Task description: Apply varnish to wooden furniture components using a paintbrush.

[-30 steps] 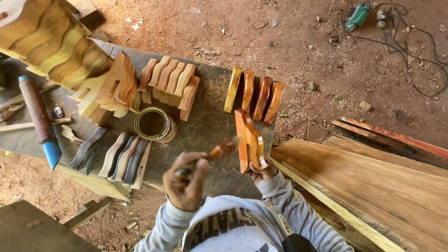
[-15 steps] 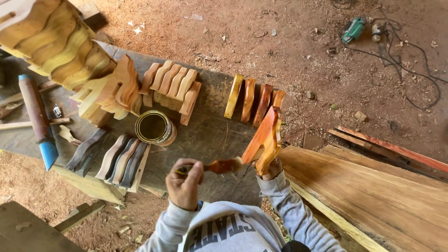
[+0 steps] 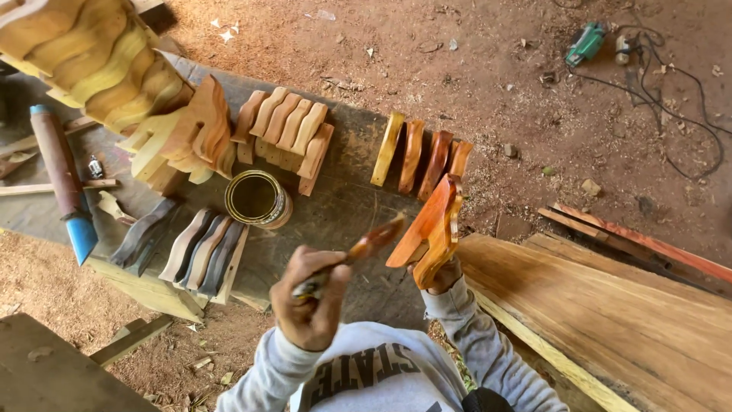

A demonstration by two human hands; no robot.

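Note:
My left hand (image 3: 311, 299) is closed around the handle of a paintbrush (image 3: 364, 248) whose wet bristle end lies against a curved, glossy orange wooden piece (image 3: 429, 226). My right hand (image 3: 438, 276) grips that piece from below and holds it tilted above the dark workbench (image 3: 335, 214). An open round tin of varnish (image 3: 258, 198) stands on the bench to the left of the brush. Several varnished pieces (image 3: 423, 154) stand on edge in a row just beyond the held one.
Unfinished curved pieces (image 3: 286, 130) stand in a row behind the tin, a big stack of wavy wood (image 3: 91, 57) sits far left, and grey pieces (image 3: 202, 248) lie at the bench front. Wide planks (image 3: 610, 313) lie right. A green power tool (image 3: 585, 44) with cable rests on the dirt floor.
The held wooden piece has been tilted from upright to slanting and lifted slightly. The brush has come up against its near edge.

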